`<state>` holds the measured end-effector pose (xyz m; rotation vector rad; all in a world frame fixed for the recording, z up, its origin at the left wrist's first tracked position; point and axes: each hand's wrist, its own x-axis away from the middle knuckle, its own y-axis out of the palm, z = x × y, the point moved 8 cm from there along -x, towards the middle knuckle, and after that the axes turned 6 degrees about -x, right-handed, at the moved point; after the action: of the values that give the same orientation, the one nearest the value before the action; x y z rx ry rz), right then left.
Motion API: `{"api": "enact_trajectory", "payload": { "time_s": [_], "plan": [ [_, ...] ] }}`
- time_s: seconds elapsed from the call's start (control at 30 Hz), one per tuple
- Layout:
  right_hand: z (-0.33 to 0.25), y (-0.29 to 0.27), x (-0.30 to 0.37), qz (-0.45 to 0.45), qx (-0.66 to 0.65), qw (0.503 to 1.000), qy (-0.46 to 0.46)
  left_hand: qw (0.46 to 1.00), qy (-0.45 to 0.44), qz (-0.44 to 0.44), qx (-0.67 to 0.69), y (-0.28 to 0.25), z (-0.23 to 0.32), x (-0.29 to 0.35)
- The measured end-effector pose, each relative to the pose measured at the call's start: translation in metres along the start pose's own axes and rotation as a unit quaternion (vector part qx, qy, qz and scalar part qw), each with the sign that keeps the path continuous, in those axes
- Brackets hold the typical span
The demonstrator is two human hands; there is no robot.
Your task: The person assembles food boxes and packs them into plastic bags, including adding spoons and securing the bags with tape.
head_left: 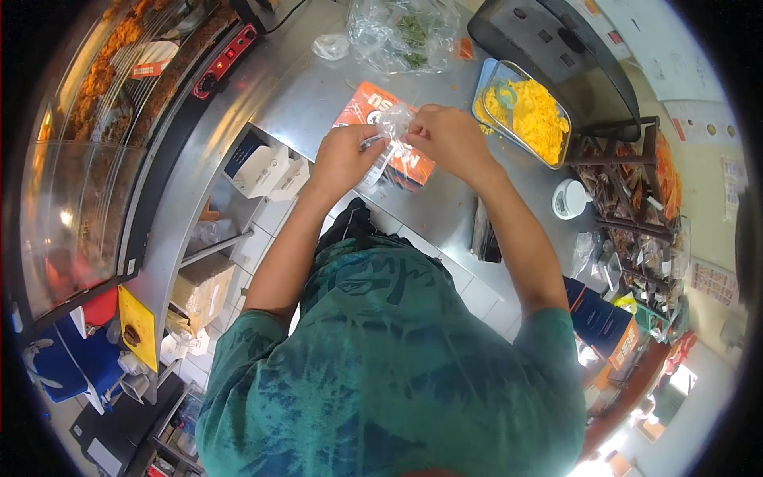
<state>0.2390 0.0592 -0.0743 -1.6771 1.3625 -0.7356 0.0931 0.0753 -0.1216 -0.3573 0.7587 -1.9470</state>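
Observation:
Both of my hands are over the steel counter (298,95), pinching a crumpled clear plastic bag (395,121) between them. My left hand (347,157) grips its left side with thumb and fingers. On the other side, the closed fingertips of my right hand (451,139) hold the bag's gathered upper part. Directly beneath lies an orange box (369,102) with black and white print, partly covered by the hands and the bag. Whether anything is inside the bag, I cannot tell.
To the right stands a metal tray (520,141) of crumbly yellow food (534,111) with a utensil in it. Beyond are a large black case (548,52) and a white round device (569,199). A clear bag with green leaves (409,36) lies at the back. A glass food cabinet (87,207) fills the left.

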Motion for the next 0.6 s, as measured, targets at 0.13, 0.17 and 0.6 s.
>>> {"api": "enact_trajectory", "payload": {
  "time_s": [0.13, 0.17, 0.6],
  "plan": [
    [0.003, -0.008, -0.01, -0.014, -0.073, 0.997, -0.021, 0.997, 0.048, 0.055, -0.032, -0.007, 0.004, -0.002],
    [0.005, -0.009, -0.013, -0.022, -0.088, 0.995, -0.027, 0.997, 0.047, 0.056, -0.029, -0.007, 0.003, -0.002],
    [0.013, 0.005, -0.077, -0.109, -0.161, 0.96, -0.201, 0.988, 0.112, 0.096, -0.052, -0.011, 0.008, -0.005]
  ]
}}
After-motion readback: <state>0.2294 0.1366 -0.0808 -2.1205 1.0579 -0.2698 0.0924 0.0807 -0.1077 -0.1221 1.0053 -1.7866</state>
